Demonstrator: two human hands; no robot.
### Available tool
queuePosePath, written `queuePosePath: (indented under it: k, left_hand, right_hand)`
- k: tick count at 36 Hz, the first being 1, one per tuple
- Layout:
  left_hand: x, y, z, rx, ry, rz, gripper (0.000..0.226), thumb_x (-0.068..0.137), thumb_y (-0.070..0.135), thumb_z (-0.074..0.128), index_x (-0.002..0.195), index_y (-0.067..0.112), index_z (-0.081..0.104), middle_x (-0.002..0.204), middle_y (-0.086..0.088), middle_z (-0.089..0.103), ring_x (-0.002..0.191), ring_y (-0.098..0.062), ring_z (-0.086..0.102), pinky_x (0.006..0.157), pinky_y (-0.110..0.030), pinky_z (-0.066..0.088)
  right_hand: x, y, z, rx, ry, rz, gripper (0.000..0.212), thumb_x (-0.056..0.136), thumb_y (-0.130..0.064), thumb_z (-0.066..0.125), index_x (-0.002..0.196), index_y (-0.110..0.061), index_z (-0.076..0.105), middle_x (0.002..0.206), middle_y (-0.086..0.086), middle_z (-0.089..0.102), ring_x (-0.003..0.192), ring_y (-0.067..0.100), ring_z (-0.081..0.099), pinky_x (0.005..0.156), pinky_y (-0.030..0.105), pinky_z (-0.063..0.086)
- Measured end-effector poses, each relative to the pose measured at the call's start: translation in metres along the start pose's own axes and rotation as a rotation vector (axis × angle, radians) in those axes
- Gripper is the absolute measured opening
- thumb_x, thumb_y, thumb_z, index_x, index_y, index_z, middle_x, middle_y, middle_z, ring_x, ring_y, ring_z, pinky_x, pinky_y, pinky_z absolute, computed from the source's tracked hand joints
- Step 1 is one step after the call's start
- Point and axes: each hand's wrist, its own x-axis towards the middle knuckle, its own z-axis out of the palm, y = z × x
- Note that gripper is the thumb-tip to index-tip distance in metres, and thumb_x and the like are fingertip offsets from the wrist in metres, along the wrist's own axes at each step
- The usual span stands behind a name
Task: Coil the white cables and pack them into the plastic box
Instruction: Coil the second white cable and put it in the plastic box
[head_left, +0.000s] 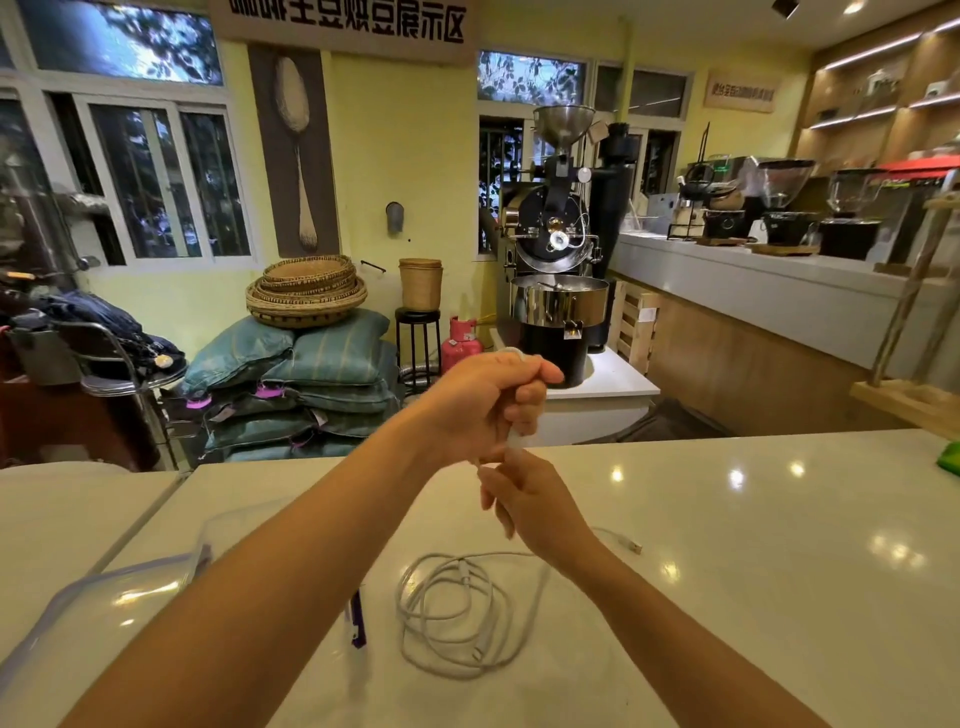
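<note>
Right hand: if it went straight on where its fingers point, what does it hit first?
The left hand, gripping a white cable just beyond the fingertips of the right hand. They look almost touching, though depth is unclear.

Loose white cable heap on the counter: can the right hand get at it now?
Probably yes. The loose white cable heap lies uncovered on the white counter, beside the right hand; but its fingers pinch the white cable wound on the left hand, so free them first.
</note>
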Motion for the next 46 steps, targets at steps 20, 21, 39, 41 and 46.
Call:
queuePosePath:
  k: [20,21,39,41,46]
  left_hand:
    - [0.018,0.005,-0.028,-0.013,0.284,0.183,0.036,0.099,0.009,0.027,0.069,0.01,0.047,0.044,0.006,0.044,0.035,-0.004,0.036,0.043,-0.017,0.033]
    - [0.018,0.004,-0.028,0.012,0.289,0.186,0.036,0.099,0.009,0.027,0.069,0.01,0.047,0.047,0.004,0.043,0.036,-0.004,0.036,0.045,-0.018,0.032]
    - [-0.015,-0.004,-0.029,0.17,-0.085,-0.013,0.036,0.096,0.009,0.032,0.074,0.006,0.06,0.057,-0.002,0.057,0.05,-0.011,0.052,0.051,-0.018,0.046]
    - [-0.018,-0.001,-0.027,0.08,-0.129,-0.005,0.034,0.093,0.011,0.032,0.075,0.005,0.06,0.054,-0.001,0.055,0.048,-0.011,0.05,0.05,-0.018,0.046]
    - [-0.021,0.003,-0.022,-0.072,-0.253,0.016,0.032,0.085,0.023,0.042,0.07,0.008,0.066,0.052,0.0,0.052,0.045,-0.01,0.047,0.051,-0.019,0.045]
  right_hand:
    - [-0.018,-0.041,-0.036,-0.661,-0.016,-0.229,0.032,0.093,-0.024,0.047,0.123,-0.019,0.058,0.116,0.006,0.068,0.102,0.024,0.061,0.089,0.039,0.05]
    - [-0.018,-0.041,-0.036,-0.67,-0.015,-0.246,0.031,0.093,-0.024,0.046,0.121,-0.018,0.059,0.115,0.006,0.068,0.101,0.023,0.061,0.089,0.039,0.05]
    - [0.035,-0.077,-0.087,-0.569,0.082,-0.453,0.025,0.066,-0.029,0.076,0.069,-0.011,0.06,0.055,-0.01,0.047,0.049,0.002,0.041,0.05,0.012,0.035]
    - [0.041,-0.079,-0.088,-0.412,0.016,-0.431,0.022,0.066,-0.019,0.077,0.066,-0.015,0.055,0.058,-0.007,0.051,0.047,0.002,0.047,0.048,0.011,0.041]
    - [0.052,-0.077,-0.088,-0.026,-0.109,-0.39,0.024,0.07,0.005,0.069,0.067,-0.015,0.056,0.064,-0.006,0.059,0.053,-0.004,0.058,0.058,0.009,0.051]
